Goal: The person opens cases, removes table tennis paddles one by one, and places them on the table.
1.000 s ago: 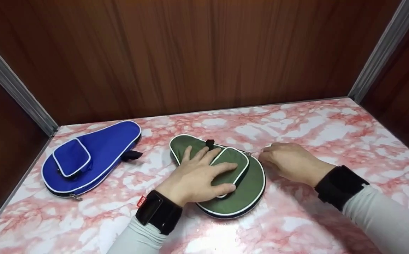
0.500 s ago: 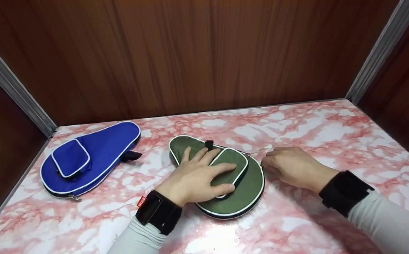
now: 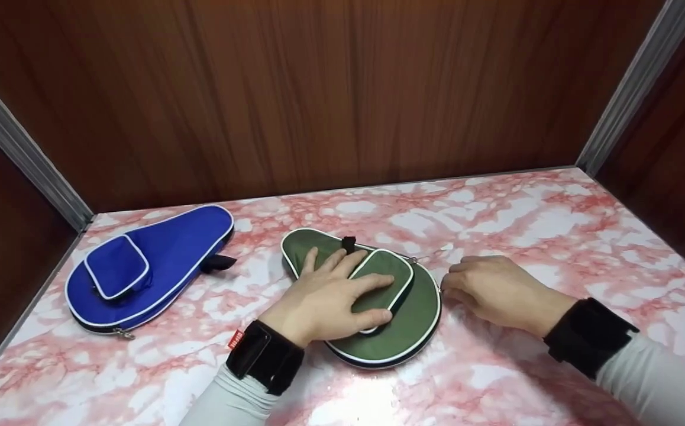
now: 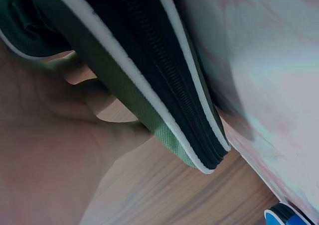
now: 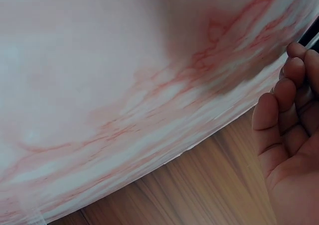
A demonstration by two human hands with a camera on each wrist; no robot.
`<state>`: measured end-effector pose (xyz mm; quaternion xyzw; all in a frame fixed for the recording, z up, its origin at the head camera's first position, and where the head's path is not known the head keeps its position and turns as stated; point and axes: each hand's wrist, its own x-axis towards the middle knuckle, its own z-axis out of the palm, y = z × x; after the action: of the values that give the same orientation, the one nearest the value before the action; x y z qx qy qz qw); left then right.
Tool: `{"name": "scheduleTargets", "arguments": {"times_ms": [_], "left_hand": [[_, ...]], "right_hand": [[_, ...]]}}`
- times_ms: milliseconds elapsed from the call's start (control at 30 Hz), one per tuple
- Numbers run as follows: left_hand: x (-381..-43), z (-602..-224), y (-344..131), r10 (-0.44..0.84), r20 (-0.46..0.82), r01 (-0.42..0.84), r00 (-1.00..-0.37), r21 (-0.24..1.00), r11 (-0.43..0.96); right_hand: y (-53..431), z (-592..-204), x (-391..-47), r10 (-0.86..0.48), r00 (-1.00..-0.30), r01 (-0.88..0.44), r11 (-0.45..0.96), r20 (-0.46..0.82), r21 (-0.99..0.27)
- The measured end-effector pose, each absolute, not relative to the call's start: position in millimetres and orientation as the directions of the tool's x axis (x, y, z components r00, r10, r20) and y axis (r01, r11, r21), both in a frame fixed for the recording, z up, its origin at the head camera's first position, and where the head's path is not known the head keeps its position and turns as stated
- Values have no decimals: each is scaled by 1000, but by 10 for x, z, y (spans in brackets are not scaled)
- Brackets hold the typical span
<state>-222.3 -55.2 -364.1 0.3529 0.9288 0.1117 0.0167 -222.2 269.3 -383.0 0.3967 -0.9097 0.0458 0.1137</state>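
My left hand lies palm down across the green case, fingers and thumb fanned, grip wide! Just beyond the case's right edge, my right hand sits low, back uppermost, fingers curled and bunched, grip narrow; the tips are hidden, can't tell what's pinched. Green case mid-counter, blue case off left.

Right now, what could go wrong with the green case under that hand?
The green case might slide or turn if the right hand, curled close by its edge, tugs and the left hand, spread on top, lets up. Those curled fingers could maybe get nipped, too: a zipper runs along the case's side.
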Motion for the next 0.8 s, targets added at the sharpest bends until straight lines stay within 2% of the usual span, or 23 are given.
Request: {"name": "scheduleTargets", "arguments": {"times_ms": [300,800], "left_hand": [[-2227,-3619,-543,656,35,647,-754,209,733],[-2216,-3635,-554,651,41,644,-758,212,735]], "right_hand": [[2689,-3849,-2100,-735,-614,-764,645,289,17],[2674,-3856,-2022,-745,-613,-770,638,265,10]]}}
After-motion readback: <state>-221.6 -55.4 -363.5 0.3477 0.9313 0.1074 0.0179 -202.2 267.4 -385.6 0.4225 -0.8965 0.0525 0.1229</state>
